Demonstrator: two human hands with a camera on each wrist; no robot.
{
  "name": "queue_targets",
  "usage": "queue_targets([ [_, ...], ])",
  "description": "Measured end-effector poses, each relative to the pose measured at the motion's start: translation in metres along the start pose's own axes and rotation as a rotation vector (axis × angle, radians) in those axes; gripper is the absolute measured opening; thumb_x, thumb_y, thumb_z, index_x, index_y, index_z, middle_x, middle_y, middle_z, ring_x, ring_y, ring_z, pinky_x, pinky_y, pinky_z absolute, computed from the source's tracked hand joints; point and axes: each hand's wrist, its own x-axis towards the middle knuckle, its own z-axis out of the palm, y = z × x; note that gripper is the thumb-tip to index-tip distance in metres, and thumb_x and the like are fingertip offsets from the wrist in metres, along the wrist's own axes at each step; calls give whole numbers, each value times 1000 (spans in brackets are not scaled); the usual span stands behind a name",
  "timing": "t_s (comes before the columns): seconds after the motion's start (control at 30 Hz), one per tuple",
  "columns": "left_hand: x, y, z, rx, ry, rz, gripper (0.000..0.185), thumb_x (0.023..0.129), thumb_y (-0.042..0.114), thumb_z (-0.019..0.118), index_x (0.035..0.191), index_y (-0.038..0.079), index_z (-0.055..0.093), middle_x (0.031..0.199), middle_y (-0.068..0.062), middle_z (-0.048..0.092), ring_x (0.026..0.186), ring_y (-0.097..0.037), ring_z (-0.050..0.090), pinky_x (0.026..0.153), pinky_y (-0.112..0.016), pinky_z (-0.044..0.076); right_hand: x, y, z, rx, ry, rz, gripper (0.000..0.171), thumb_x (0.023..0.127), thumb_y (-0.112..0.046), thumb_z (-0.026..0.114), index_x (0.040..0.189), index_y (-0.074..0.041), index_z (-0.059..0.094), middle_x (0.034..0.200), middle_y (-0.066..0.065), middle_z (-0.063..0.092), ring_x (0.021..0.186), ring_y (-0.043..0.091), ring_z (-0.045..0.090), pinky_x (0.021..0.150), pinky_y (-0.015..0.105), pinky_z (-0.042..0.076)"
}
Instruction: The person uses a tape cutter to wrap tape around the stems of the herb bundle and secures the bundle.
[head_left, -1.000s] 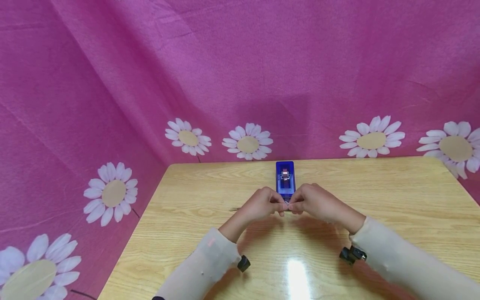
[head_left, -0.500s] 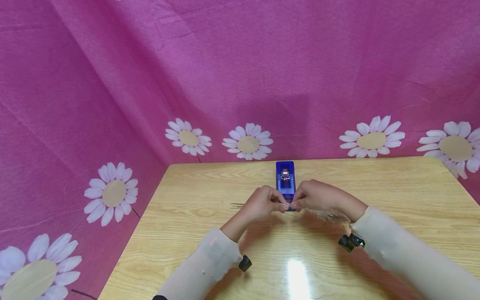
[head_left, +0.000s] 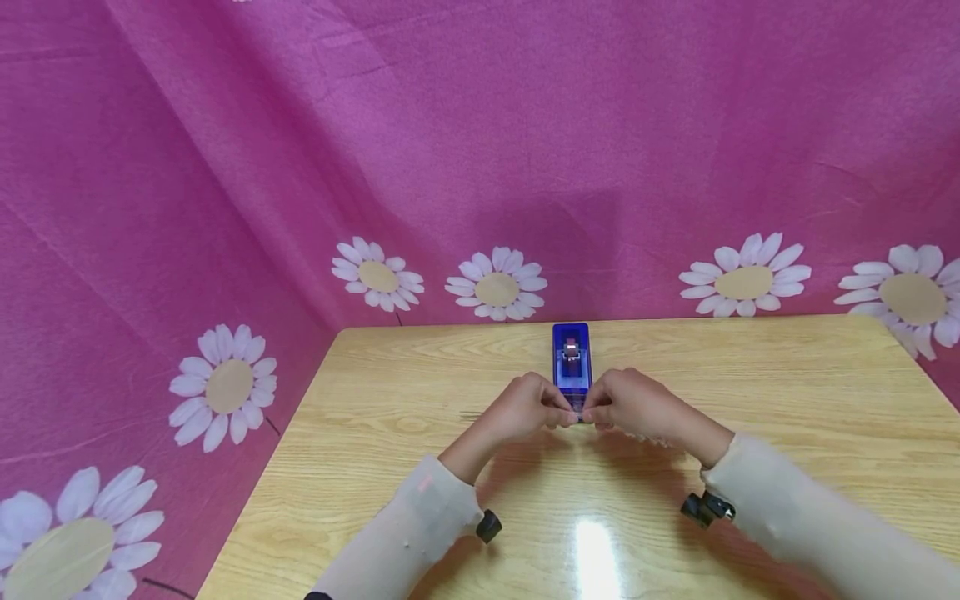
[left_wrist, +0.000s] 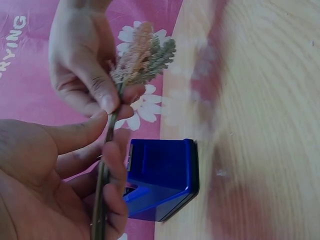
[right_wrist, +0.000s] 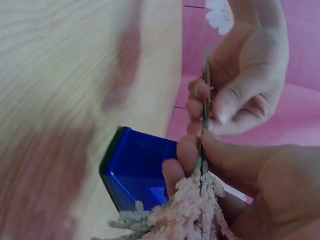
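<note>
A thin bunch of dried flowers, with pale pink and grey-green heads [right_wrist: 195,212] on slender stems [left_wrist: 101,192], is held sideways between both hands. My left hand [head_left: 525,407] has its fingers curled round the stems, whose cut ends [head_left: 471,416] poke out to its left. Close to the flower heads, my right hand [head_left: 637,404] pinches the same stems between thumb and fingers. The fingertips of the two hands nearly meet. Just beyond them stands a blue tape dispenser [head_left: 572,367], its front end partly hidden by the fingers in the head view.
The wood-grain table [head_left: 405,367] runs back to a pink cloth [head_left: 645,167] printed with white daisies. Light glares off the tabletop [head_left: 596,550] near the front. Small black devices sit at both wrists, such as the right wrist camera [head_left: 707,508].
My right hand lifted slightly, showing more of the flower heads beneath it, then came back down. The left hand stays nearly in place. The tape dispenser has not moved.
</note>
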Motion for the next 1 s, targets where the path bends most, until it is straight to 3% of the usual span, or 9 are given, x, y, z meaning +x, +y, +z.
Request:
queue_targets([
  [0.17,1,1,-4,64,-47,-6,26,103,16,66,88,2,81,79,-6,76,73,-17,66,61,-22,49,-6,-3,7,-115,75,9,11,97,-14,72,91,-12,81,78,-2,72,67,12,57,60,33,46],
  [0.37,3,2,-3,122,-59,-6,23,101,14,67,86,2,79,74,-4,73,65,-9,52,55,-21,40,-9,-7,10,-195,121,6,12,97,-18,72,90,-16,81,73,-5,68,64,11,53,60,34,40],
  [0.67,4,3,2,122,21,3,14,97,9,72,85,6,79,74,3,69,69,-7,55,61,-21,45,-1,-12,-6,-246,-1,-50,11,95,-13,75,87,-12,82,76,-7,70,63,9,53,62,31,49],
  [0.83,4,3,2,138,70,25,12,94,11,77,82,9,80,74,7,69,69,-4,56,63,-20,47,7,-8,-14,-166,-86,-81,21,100,-12,67,83,-11,80,68,-5,67,58,8,51,60,27,49],
  [1.0,4,3,3,136,86,31,11,92,14,79,82,11,80,73,8,70,68,-4,58,63,-20,46,11,-1,-12,-73,-115,-74,25,102,-11,65,82,-8,80,73,2,72,63,8,55,65,28,49],
])
